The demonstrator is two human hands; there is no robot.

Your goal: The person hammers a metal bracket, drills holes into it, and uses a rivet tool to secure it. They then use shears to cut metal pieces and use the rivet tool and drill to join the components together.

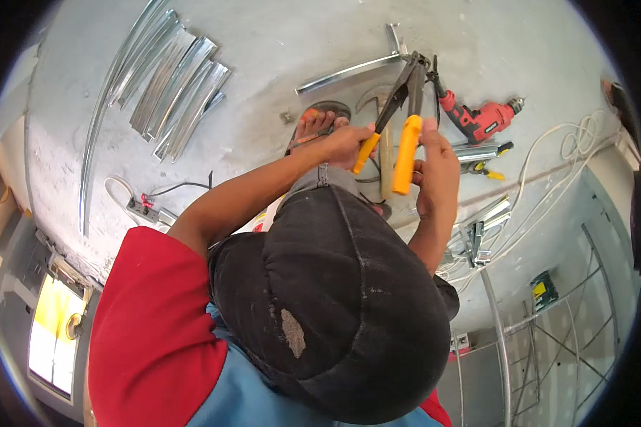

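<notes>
"Where is the big cutter (417, 92)?"
"Between the left hand (343, 146) and right hand (440, 167). Its top is past all the fingers, near a metal strip (349, 73)."
"And the fingers?"
"The left ones grip one yellow handle. The right ones bend by the other; I can't tell if they squeeze"

A person in a black cap (335, 285) and red-and-blue shirt (149, 320) bends over a concrete floor (256, 50), left hand (343, 147) gripping a yellow-handled metal hand tool (408, 142), right hand (438, 167) at its other handle. A red-and-black power drill (481, 119) lies nearby; curved silver metal strips (171, 85) lie to the left.
</notes>
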